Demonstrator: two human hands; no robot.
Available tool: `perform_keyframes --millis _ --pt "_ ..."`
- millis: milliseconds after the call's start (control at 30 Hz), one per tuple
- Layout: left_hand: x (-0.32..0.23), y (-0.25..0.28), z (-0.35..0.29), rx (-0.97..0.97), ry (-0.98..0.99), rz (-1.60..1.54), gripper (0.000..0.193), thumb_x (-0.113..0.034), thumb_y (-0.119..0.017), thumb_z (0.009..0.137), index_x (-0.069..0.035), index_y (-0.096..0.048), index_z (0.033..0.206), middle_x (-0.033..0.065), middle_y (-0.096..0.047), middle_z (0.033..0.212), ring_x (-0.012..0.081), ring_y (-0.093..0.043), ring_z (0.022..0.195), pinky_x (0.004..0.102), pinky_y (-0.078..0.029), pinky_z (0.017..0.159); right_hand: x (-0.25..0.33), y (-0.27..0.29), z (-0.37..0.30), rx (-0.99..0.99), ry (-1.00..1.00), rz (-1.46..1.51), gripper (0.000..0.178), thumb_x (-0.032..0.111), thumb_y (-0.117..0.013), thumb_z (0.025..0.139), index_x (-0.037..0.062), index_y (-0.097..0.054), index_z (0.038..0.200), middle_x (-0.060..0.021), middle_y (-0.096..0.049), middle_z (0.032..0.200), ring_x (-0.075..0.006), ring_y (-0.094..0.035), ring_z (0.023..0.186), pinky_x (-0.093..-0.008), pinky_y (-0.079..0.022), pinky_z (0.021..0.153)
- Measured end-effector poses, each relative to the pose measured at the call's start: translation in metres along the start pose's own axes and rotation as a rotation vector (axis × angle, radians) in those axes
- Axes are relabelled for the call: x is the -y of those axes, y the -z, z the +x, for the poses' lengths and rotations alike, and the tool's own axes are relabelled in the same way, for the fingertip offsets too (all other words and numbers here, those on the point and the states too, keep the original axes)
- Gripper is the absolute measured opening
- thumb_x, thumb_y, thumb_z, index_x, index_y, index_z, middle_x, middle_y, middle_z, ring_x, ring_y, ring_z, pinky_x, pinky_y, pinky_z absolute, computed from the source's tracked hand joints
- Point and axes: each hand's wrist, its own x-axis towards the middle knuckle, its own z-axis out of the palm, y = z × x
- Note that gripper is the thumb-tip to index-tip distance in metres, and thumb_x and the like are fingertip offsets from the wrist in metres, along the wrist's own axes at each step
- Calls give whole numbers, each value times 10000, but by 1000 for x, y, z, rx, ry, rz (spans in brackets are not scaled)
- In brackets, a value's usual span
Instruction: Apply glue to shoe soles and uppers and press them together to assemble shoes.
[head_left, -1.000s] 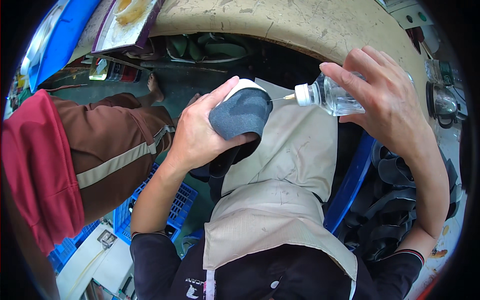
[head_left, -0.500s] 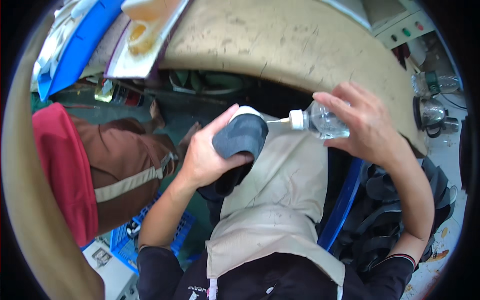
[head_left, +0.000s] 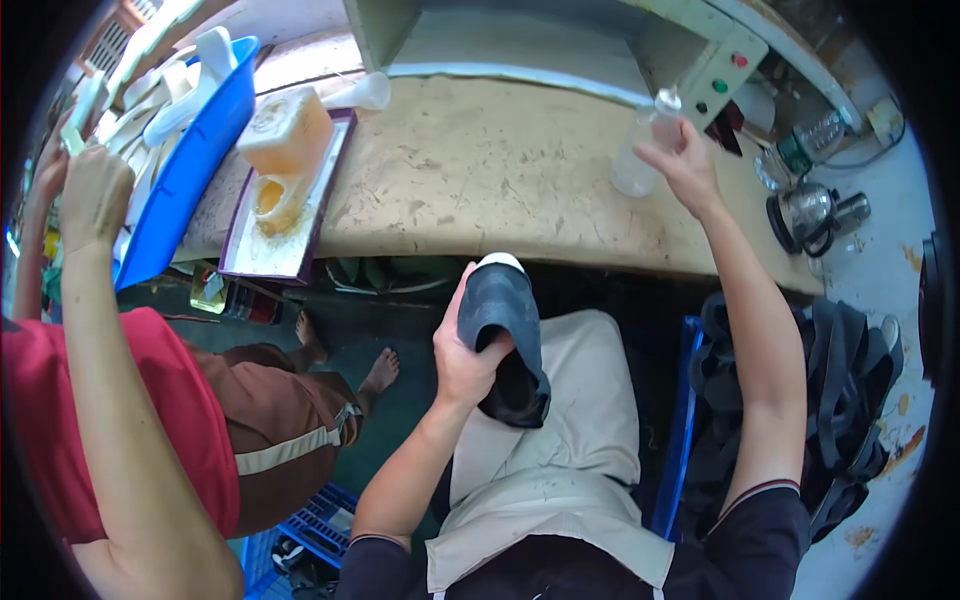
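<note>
My left hand (head_left: 463, 352) grips a dark grey shoe upper (head_left: 503, 300) above my lap. Its whitish toe end points away from me, and its dark opening faces me, with my thumb at the rim. Over the right part of the bench, my right hand (head_left: 688, 172) is closed around a clear squeeze bottle (head_left: 634, 165). This bottle is upright with its white cap and thin tip on top. Its base is at the bench surface; whether it bears on it I cannot tell.
A co-worker in red sits at left, arm over a blue basin (head_left: 190, 165) of white soles. A purple-edged tray (head_left: 300, 235) holds an amber-stained container (head_left: 285, 130). At right are a kettle (head_left: 800, 215), a plastic bottle (head_left: 800, 150) and piled dark uppers (head_left: 830, 380).
The bottle's tip has left the shoe's toe. My right hand has carried the bottle forward over the bench and turned it upright. The left hand still grips the shoe upper.
</note>
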Motion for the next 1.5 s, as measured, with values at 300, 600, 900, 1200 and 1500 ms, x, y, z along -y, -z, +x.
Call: perform_keyframes --millis 300,600,900,1200,1500 --pt "74 -22 -18 -93 34 198 876 73 -763 728 10 -424 1533 174 -611 1418 258 -619 1244 306 -464 1061 45 -107 -228 316 85 118 796 3 -709 803 -44 -379 1526 -203 -469 1517 -295 -500 1371 -378 -436 1110" --pt "90 9 -38 -115 -233 174 791 61 -780 760 19 -478 1490 190 -633 1389 263 -653 1221 325 -528 1026 27 -163 -278 221 291 -57 645 -98 -658 711 -40 -601 1350 -183 -655 1259 -323 -685 998 -342 -565 841" --pt "66 55 -38 267 -452 727 697 90 -794 715 34 -603 1382 159 -672 1349 279 -687 1174 317 -546 1012 19 -153 -283 353 301 1 580 -164 -608 735 -12 -682 1289 -156 -703 1215 -272 -706 980 -302 -563 862" --pt "115 37 -23 182 -663 657 575 -42 -837 754 39 -666 1297 169 -707 1285 260 -730 1084 301 -579 940 -27 -168 -291 104 435 44 437 -105 -699 803 -2 -732 1226 -129 -723 1113 -215 -687 870 -272 -551 772" --pt "97 -5 -60 5 -484 302 211 -49 -677 966 87 -730 1119 201 -762 1107 238 -744 990 263 -558 936 -2 -128 -304 83 245 109 232 -24 -791 805 -6 -800 1036 -69 -666 841 -119 -513 658 -217 -408 584"
